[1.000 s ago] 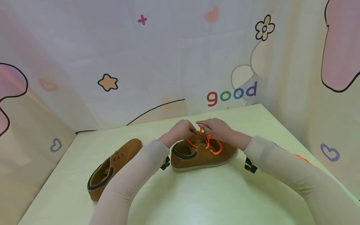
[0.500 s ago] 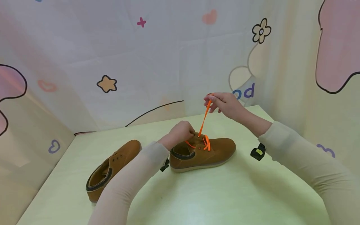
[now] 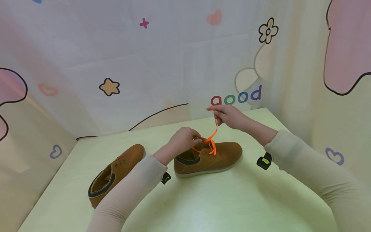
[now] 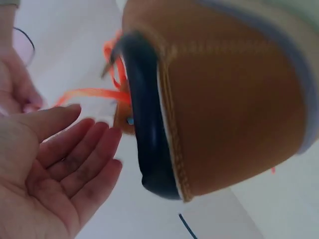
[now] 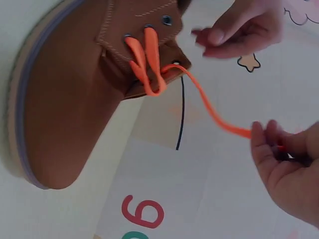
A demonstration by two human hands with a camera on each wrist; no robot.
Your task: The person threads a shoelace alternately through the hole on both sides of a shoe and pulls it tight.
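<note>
A brown shoe [image 3: 224, 157] stands on the table with its toe to the right. An orange shoelace [image 5: 207, 102] runs through some of its eyelets. My right hand [image 3: 232, 116], raised above the far side of the shoe, pinches the lace between thumb and fingers. From there the lace curves slackly down to the eyelet flap. My left hand [image 3: 183, 141] hovers at the shoe's opening, by the far eyelet flap. In the left wrist view its fingers [image 4: 92, 174] are loosely bent with nothing between them, close to the dark heel collar [image 4: 152, 134].
A second brown shoe [image 3: 127, 161] without a lace lies to the left, partly behind the left sleeve [image 3: 130, 190]. A printed curtain [image 3: 162, 64] stands along the back and both sides of the pale table [image 3: 220, 203].
My right hand went up, drawing the lace out long through the eyelet, then sank somewhat so the lace slackened. My left hand has loosened from the eyelet flap and shifted slightly left.
</note>
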